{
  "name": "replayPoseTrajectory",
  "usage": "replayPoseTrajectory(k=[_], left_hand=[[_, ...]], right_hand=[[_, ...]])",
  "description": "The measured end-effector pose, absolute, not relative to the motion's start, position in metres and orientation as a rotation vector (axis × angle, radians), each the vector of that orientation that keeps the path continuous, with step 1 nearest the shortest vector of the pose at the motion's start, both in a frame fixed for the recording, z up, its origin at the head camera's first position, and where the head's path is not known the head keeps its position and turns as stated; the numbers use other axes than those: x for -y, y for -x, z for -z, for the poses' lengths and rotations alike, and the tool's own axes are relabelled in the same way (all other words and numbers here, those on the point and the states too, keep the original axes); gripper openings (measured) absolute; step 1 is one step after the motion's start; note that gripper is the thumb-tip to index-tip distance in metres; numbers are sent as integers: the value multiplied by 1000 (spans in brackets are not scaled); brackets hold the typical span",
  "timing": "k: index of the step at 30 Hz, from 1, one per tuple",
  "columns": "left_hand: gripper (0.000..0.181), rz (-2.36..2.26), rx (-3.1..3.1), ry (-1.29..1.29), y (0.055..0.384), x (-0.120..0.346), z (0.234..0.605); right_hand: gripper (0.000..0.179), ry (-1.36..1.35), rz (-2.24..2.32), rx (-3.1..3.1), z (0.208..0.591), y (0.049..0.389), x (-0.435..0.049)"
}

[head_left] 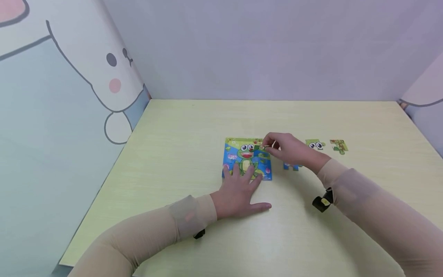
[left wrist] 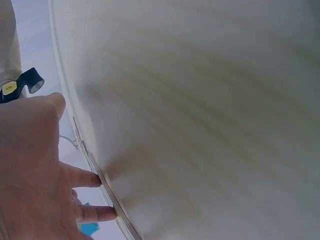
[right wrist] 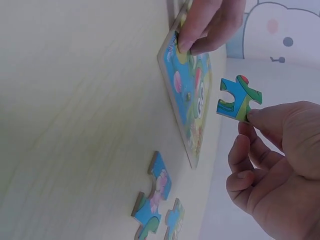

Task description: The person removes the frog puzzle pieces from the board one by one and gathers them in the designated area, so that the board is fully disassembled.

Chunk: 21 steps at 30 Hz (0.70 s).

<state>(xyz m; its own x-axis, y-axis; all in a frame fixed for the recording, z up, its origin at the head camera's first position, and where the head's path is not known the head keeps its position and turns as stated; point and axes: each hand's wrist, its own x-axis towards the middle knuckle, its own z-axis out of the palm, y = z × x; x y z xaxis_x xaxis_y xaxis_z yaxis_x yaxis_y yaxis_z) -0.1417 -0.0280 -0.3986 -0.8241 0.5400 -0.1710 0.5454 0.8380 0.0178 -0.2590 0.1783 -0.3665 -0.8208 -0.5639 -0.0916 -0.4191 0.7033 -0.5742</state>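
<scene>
A puzzle board [head_left: 263,163] with a smiling green frog on a blue pond lies on the table. My left hand [head_left: 237,192] rests with fingers spread over its near edge, the fingertips on the frog's lower part. In the left wrist view the left fingers [left wrist: 87,178] reach to a thin edge. Between thumb and fingertips, my right hand [head_left: 285,147] pinches a puzzle piece [right wrist: 237,97] printed in blue and green with a bit of red. The piece hangs over the board's upper right part in the head view.
Loose pieces lie right of the board: one with eyes [head_left: 315,145], a green and brown one [head_left: 340,146] farther right, and a blue one [head_left: 291,167] partly under the right hand. A pale wall [head_left: 259,50] rises behind the table [head_left: 180,130].
</scene>
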Motion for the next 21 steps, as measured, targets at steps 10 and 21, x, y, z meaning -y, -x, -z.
replayPoseTrajectory(k=[10, 21], left_hand=[[93, 43, -2813, -822, 144, 27, 397], [92, 45, -2825, -818, 144, 27, 400]], right_hand=[[16, 702, 817, -2656, 358, 259, -206], [25, 551, 729, -2693, 361, 253, -292]])
